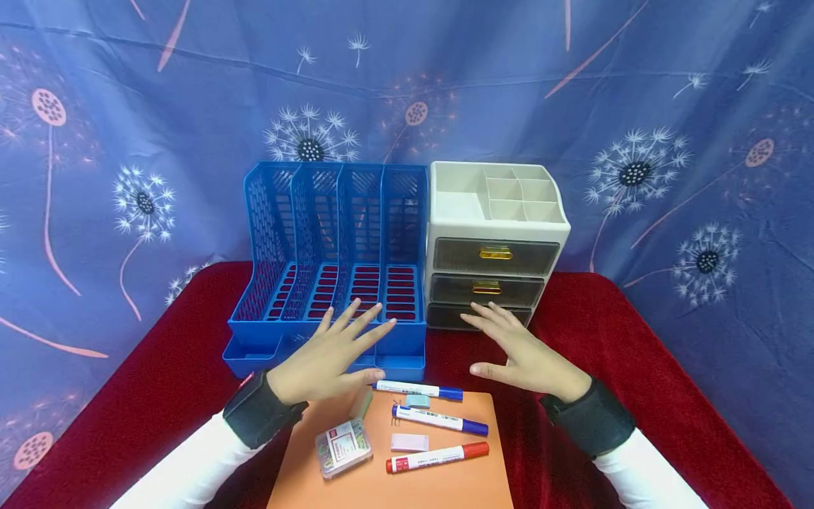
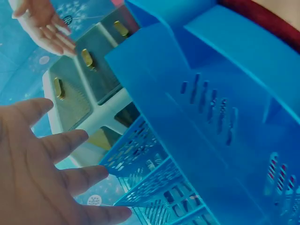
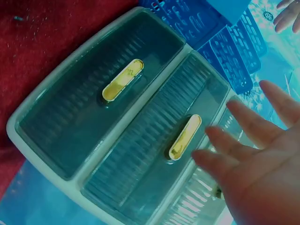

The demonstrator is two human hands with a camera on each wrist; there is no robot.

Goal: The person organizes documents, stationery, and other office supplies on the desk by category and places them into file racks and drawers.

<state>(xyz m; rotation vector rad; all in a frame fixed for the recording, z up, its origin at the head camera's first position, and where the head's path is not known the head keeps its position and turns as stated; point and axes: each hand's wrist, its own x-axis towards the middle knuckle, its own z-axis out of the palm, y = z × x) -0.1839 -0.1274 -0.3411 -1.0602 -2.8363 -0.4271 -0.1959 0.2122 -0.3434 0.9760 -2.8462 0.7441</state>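
My left hand, fingers spread and holding nothing, hovers in front of a blue file rack with several upright slots. In the left wrist view, the straight fingers appear beside the rack's blue front. My right hand also has its fingers extended and holds nothing. It is nearest to a white desk organizer with three dark see-through drawers and a compartmented top. Gold handles show on those drawers in the right wrist view.
On an orange sheet lie a red marker, two blue markers, a pink eraser, a light-blue eraser, a greenish block and a clear box of small coloured pieces. A red cloth covers the table; a blue patterned curtain hangs behind.
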